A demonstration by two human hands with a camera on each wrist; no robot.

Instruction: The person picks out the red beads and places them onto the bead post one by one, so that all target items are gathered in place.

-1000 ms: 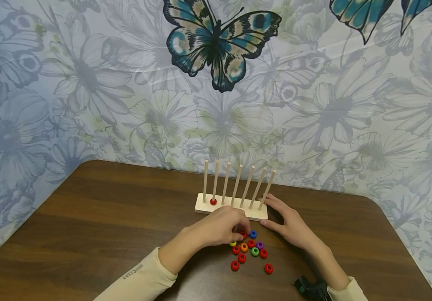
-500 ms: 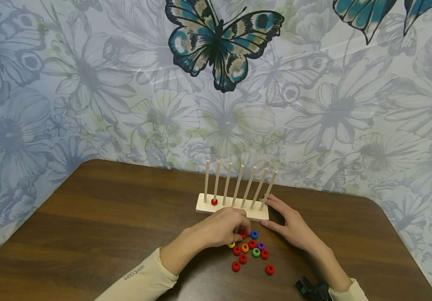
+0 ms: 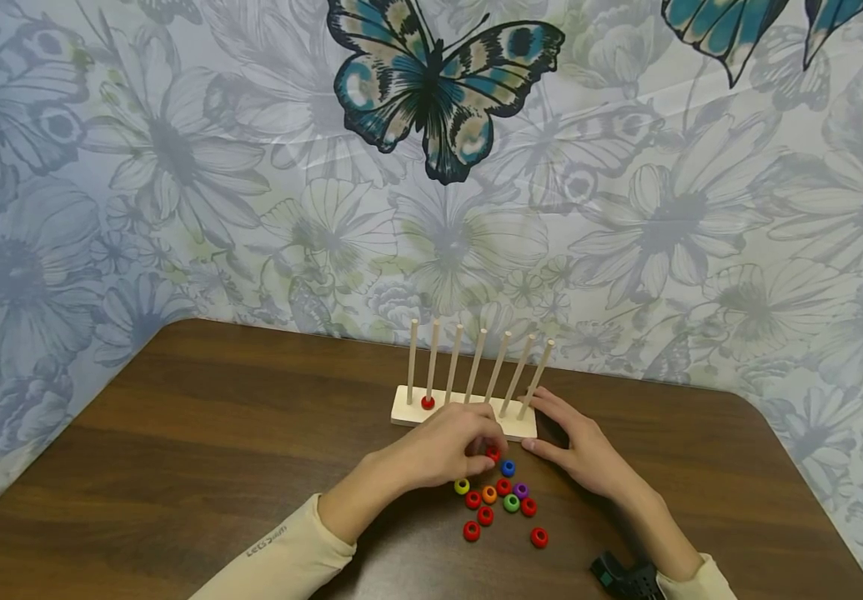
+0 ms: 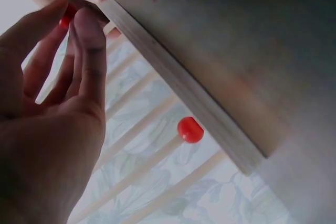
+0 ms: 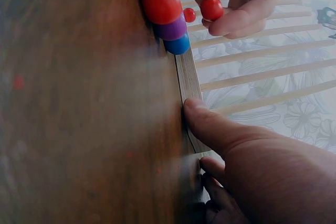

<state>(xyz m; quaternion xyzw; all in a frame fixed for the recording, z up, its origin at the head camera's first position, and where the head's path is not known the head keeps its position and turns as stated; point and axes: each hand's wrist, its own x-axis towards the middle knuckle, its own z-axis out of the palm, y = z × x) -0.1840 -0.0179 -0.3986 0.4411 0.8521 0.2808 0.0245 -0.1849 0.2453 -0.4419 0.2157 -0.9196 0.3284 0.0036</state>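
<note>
The left hand (image 3: 449, 450) pinched a red bead (image 3: 492, 454) between thumb and fingertips, just above the worktop (image 3: 213, 450) and in front of the wooden peg rack (image 3: 461, 412). The right hand (image 3: 584, 450) lay with relaxed, straight fingers against the rack's right end. Loose coloured beads (image 3: 502, 504) sat between both wrists. Another red bead (image 3: 427, 402) rested on the rack's second peg.

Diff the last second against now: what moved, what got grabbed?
The left hand has pinched a red bead out of the loose pile and lifted it slightly toward the peg board, uncovering the yellow bead. The right hand still rests against the board's end; the red bead on the second peg is unmoved.
</note>
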